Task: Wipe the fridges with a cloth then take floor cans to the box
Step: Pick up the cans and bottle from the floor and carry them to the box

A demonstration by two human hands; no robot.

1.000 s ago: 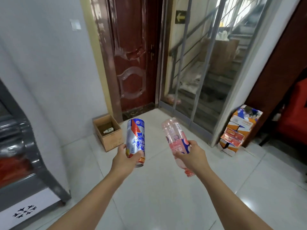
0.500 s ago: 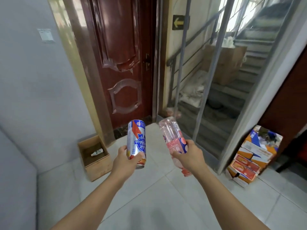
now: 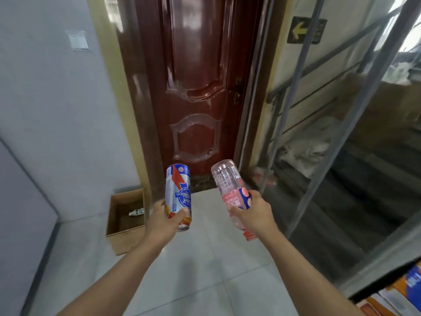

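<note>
Dark red glossy door (image 3: 196, 87) straight ahead, raised panels, brass hardware on its right edge. Pale wall (image 3: 52, 110) to the left carries a white switch plate (image 3: 78, 41). Right of the door, a glass partition (image 3: 341, 156) in metal framing; behind it, stairs (image 3: 364, 179) and a black sign with a yellow arrow (image 3: 305, 30) pointing left. Light tiled floor (image 3: 205, 270). Colourful printed cartons (image 3: 396, 295) at bottom right, partly cut off.
</note>
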